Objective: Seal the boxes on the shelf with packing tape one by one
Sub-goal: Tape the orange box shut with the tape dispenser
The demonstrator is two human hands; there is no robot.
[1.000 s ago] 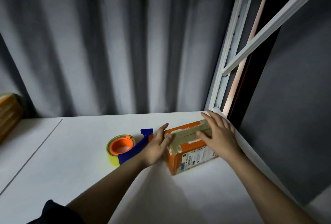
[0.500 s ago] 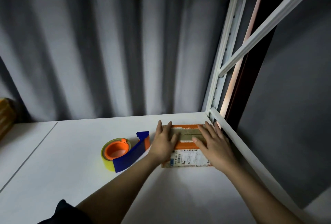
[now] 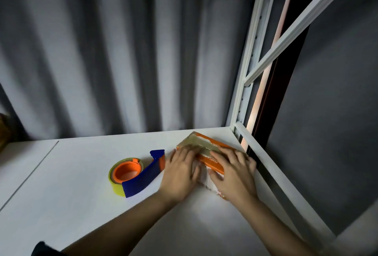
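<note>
Orange box (image 3: 206, 149), tape-covered top, on white shelf (image 3: 71, 204) under both hands: left hand (image 3: 180, 174) and right hand (image 3: 235, 176) flat-fingered upon it; tape dispenser (image 3: 135, 174) just left of left hand.

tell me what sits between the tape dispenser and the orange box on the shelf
In the head view, the left hand lies between the tape dispenser and the orange box, its fingers resting on the box's left end; the right hand holds the other side.

A white shelf (image 3: 77, 200) carries an orange box (image 3: 206, 149) beside a tape dispenser (image 3: 135, 176).
</note>
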